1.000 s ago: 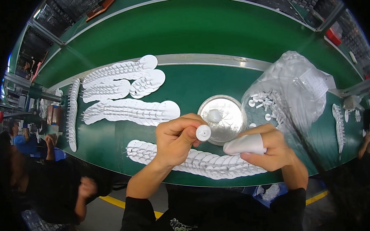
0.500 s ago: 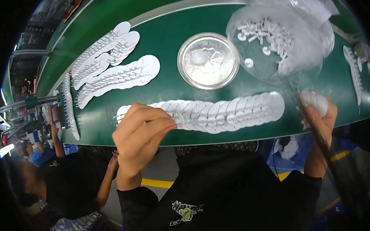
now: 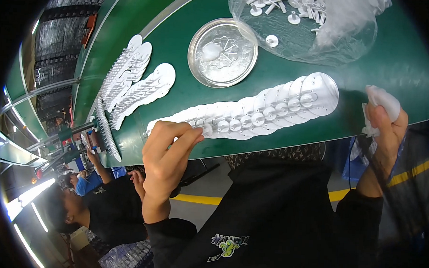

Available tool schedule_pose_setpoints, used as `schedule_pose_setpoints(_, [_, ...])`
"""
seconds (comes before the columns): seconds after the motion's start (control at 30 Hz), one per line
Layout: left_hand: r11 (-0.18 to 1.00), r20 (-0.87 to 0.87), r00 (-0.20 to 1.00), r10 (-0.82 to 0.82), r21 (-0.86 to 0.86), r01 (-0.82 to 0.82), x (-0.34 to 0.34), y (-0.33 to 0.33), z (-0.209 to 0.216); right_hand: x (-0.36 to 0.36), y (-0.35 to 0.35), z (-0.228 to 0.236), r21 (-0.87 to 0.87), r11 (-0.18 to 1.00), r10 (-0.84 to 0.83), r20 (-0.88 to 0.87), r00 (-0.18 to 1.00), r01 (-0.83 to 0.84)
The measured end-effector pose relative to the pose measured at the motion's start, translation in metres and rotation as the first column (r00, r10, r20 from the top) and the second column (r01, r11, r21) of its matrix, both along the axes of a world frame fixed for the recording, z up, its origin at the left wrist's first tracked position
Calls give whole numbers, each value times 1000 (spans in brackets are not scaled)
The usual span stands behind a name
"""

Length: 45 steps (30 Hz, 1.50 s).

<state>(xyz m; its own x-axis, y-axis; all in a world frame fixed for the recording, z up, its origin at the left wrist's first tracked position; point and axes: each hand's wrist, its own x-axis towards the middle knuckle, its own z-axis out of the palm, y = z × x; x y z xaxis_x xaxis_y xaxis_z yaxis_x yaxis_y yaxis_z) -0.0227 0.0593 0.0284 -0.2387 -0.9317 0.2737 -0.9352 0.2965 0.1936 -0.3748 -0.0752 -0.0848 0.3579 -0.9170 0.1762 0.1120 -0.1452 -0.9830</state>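
A long row of overlapping white discs (image 3: 283,96) lies along the green table, with smaller white round pieces down its middle. At the row's left end my left hand (image 3: 168,156) is closed in a pinch, its fingertips on a small white disc-shaped piece (image 3: 206,130). Whether that piece is lifted or touching the row I cannot tell. Off the row's right end, my right hand (image 3: 391,129) is closed round a soft white wad (image 3: 384,102), like cotton or cloth. Beyond the row stands a round metal dish (image 3: 194,63) with a white lump (image 3: 211,51) in it.
A clear plastic bag (image 3: 342,48) of white stemmed discs (image 3: 294,17) lies at the back right. More rows of white discs with upright stems (image 3: 138,93) sit at the left. A co-worker (image 3: 110,211) is at the lower left. The table's near edge (image 3: 271,142) curves below the row.
The view has shifted and turned, so the dish, bag and rows sit differently in it. My left hand keeps its pinch at the row; my right hand still holds the white wad.
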Motion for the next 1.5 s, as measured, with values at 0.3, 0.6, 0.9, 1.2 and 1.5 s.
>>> schedule_pose_setpoints(0.3, [978, 199, 969, -144, 180, 109, -5, -18, 20, -1, -2, 3, -43, 999, 0, -12, 1000, -1])
schedule_pose_setpoints(0.6, [856, 215, 914, -344, 472, 211, -17, -38, 34, 6, -1, 7, -52, 997, -54, -24, 998, 53])
schedule_pose_setpoints(0.9, [943, -79, 992, -94, 312, 114, 7, -31, 17, -2, 5, 1, 15, 997, -71, -6, 997, 71])
schedule_pose_setpoints(1.2, [957, -249, 965, 81, 291, -5, 25, -14, 0, -8, -1, 3, -11, 999, -52, -143, 988, 51])
schedule_pose_setpoints(1.5, [978, -155, 983, -95, 172, 122, 20, -15, -7, -14, 3, -7, -95, 989, -129, -123, 984, 118])
